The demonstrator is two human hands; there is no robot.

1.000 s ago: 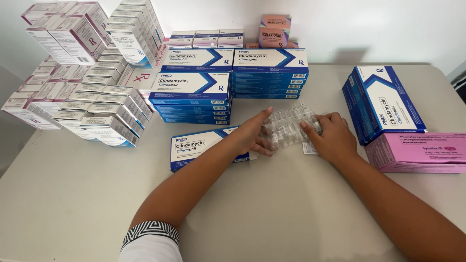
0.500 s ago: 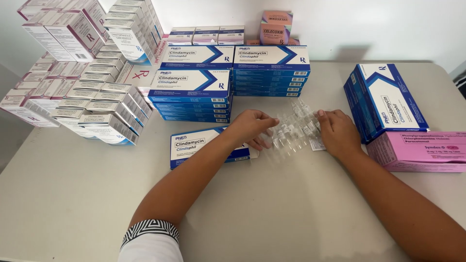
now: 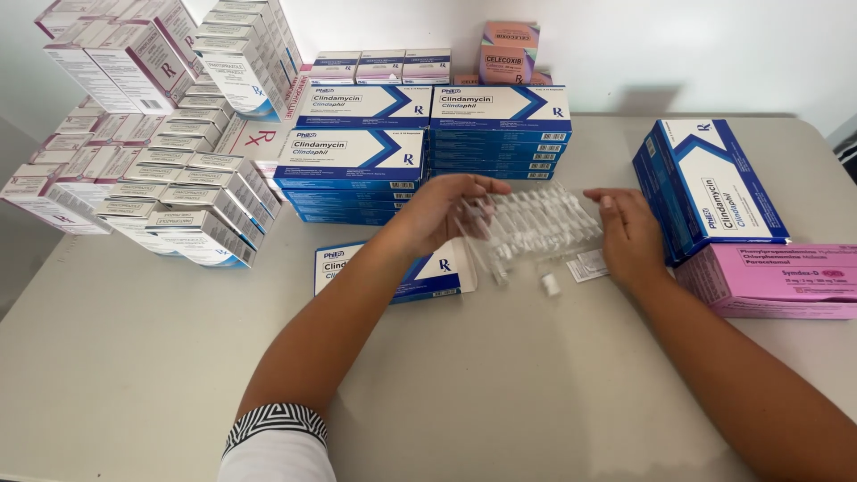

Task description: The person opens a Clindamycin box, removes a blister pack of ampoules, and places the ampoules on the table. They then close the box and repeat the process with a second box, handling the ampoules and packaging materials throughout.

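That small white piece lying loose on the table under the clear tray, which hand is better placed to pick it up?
Probably the right hand: the small white piece lies nearer its side, while the left hand sits farther off, at the clear tray's other end.

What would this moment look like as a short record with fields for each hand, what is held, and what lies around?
Left hand: left hand grips the left end of the clear plastic tray
Right hand: right hand at the tray's right end, fingers spread
Tray: clear, ridged, raised just above the table
Under the left hand: blue and white box lying flat
Under the tray: small white item and folded paper
Left side: leaning stacks of white boxes
Right side: pink box
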